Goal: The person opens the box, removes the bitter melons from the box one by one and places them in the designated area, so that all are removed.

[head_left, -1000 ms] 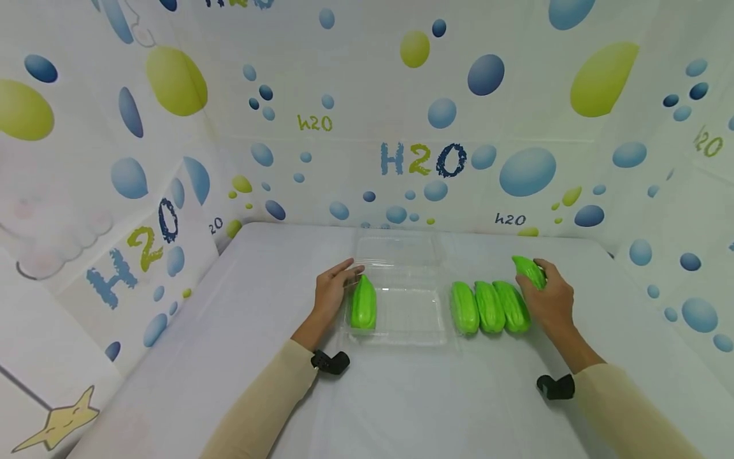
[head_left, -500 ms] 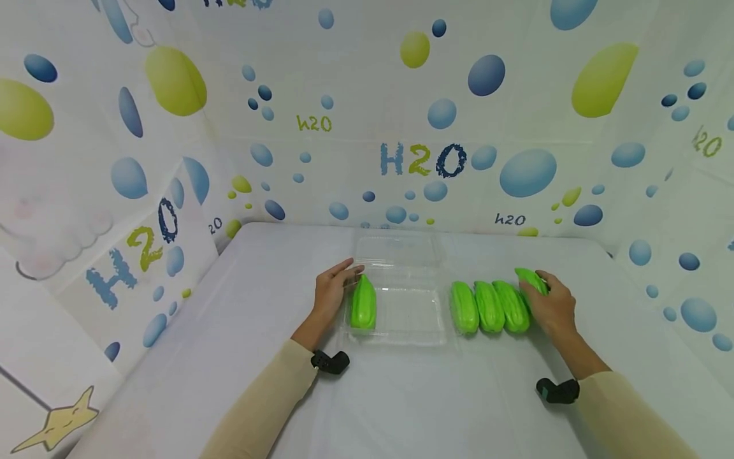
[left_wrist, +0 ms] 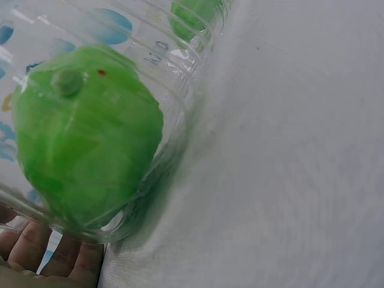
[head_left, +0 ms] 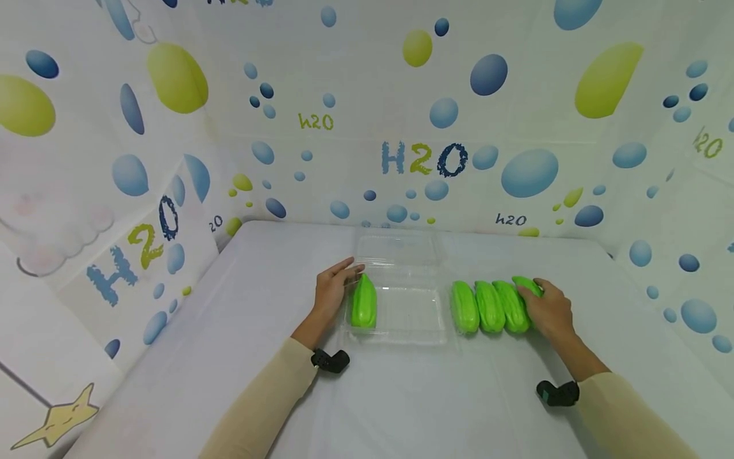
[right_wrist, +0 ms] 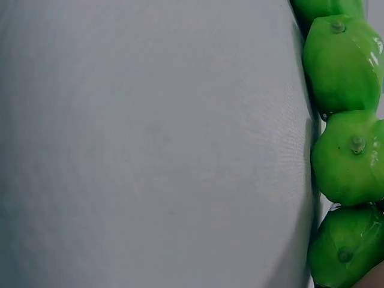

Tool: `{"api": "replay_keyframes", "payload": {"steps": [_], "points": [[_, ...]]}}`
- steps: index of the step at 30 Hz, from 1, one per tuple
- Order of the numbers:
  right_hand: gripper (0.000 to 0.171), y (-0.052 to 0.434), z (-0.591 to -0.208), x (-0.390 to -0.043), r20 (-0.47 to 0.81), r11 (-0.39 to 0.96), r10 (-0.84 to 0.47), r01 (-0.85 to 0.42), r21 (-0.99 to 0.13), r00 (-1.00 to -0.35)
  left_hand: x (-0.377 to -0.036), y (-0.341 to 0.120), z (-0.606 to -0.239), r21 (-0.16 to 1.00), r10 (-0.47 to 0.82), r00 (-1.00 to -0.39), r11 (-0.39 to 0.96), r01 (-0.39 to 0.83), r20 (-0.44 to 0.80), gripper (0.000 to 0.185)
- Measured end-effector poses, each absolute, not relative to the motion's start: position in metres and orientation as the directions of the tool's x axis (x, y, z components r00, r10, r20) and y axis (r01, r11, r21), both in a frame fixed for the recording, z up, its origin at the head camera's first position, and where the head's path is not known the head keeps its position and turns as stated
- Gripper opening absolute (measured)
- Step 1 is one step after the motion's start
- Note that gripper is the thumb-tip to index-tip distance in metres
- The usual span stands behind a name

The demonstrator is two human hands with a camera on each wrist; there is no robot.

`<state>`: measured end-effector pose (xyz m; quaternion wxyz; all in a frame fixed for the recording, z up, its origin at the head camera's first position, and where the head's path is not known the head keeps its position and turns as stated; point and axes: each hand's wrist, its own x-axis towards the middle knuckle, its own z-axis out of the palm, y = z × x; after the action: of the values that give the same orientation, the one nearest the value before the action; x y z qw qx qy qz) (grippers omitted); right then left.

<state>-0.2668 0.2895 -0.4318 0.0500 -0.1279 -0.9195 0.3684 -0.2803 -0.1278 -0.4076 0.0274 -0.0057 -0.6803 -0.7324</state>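
Note:
A clear plastic tray lies mid-table with one green gourd-like vegetable along its left side. My left hand rests with fairly straight fingers against the tray's left wall. The left wrist view shows that vegetable through the tray wall, with my fingers below. Right of the tray, three green vegetables lie side by side. My right hand grips a fourth one, low at the row's right end. The right wrist view shows the row's stem ends.
The tray's open clear lid lies flat behind it. A white cloth covers the table. Bubble-patterned curtain walls close in the back and both sides. A star sticker shows at lower left.
My right hand has come down and slightly left with the fourth vegetable, from above the table to the right end of the row. The left hand and the tray have stayed still.

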Motion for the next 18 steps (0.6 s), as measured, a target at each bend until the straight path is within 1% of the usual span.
{"api": "replay_keyframes", "payload": {"steps": [12, 18], "points": [[0.069, 0.2888, -0.4309, -0.2689, -0.009, 0.752, 0.238, 0.19, -0.631, -0.971, -0.2798, -0.129, -0.4077, 0.996, -0.023, -0.998, -0.069, 0.054, 0.053, 0.042], [0.076, 0.2879, -0.4322, -0.2698, -0.027, 0.76, 0.242, 0.206, -0.617, -0.97, -0.2806, -0.1294, -0.4085, 0.996, -0.021, -0.998, -0.072, 0.054, 0.053, 0.042]]}}
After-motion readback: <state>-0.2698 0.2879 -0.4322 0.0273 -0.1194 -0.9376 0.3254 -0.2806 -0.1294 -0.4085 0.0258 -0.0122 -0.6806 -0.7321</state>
